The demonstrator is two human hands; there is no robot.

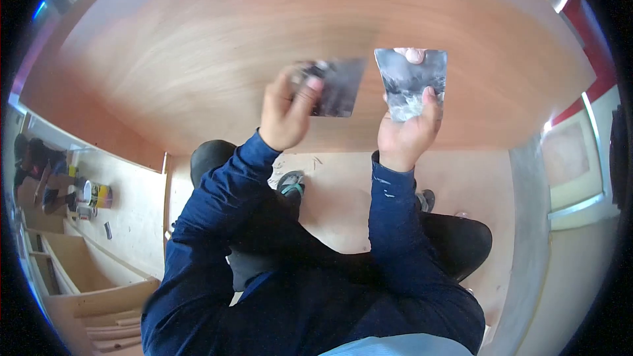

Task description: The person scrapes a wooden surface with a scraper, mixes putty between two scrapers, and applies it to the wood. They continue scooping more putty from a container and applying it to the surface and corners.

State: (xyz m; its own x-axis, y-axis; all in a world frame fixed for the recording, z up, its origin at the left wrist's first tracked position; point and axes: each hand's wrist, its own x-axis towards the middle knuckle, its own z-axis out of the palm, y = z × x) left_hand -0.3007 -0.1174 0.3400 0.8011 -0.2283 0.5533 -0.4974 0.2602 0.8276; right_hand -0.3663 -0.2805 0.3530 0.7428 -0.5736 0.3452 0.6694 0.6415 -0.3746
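My left hand point(285, 113) is closed on a dark rectangular metal scraper point(341, 89), the thumb pressed on its face. Motion blurs that scraper and the fingers at its left end. In my right hand point(405, 135) is a second, shinier metal scraper point(410, 72), with whitish smears near its lower part. The right thumb lies across its face, and the fingers behind it are hidden. Both scrapers are held up side by side, a small gap between them, overlapping the broad wooden panel point(264, 20) in this view.
Below the panel is a light wooden floor point(343, 211), where a sandalled foot point(291, 184) rests among dark shavings. At left stand a yellow-and-white tub point(97, 194) and an open wooden compartment point(89, 260). A grey strip point(531, 224) runs along the right side.
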